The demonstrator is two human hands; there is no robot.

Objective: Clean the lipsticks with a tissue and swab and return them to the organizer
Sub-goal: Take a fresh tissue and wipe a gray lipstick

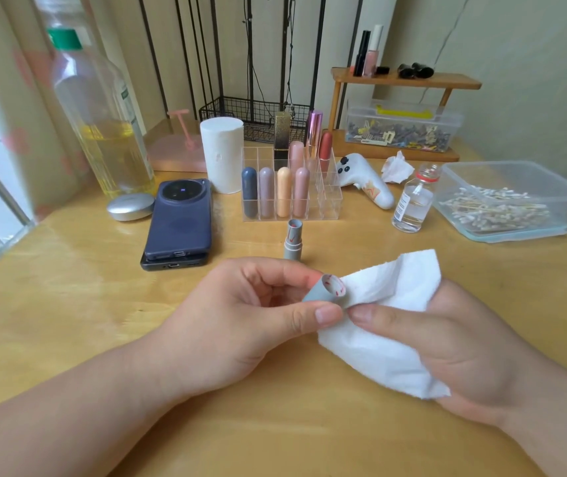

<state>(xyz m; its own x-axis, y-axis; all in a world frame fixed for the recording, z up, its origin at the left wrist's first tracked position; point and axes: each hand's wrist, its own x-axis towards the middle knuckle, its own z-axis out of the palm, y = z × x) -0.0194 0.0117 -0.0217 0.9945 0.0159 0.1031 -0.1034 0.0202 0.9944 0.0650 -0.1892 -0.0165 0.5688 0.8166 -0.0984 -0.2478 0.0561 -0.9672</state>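
My left hand (pixel 251 318) pinches a grey lipstick cap (pixel 323 292), its open end with red smears on the rim turned toward the camera. My right hand (pixel 447 342) holds a folded white tissue (pixel 388 325) against the cap's rim, thumb next to the left thumb. The uncapped grey lipstick base (pixel 293 239) stands upright on the wooden table just beyond my hands. Behind it the clear acrylic organizer (pixel 330 201) holds several lipsticks. A plastic tub of cotton swabs (pixel 505 201) sits at the right.
Two stacked phones (pixel 178 222) lie left of the organizer, with a silver compact (pixel 130 206), a large oil bottle (pixel 103 132) and a tissue roll (pixel 221 153) nearby. A small glass bottle (pixel 414 201), a crumpled tissue (pixel 397 168) and a white gadget (pixel 366 182) sit to the right.
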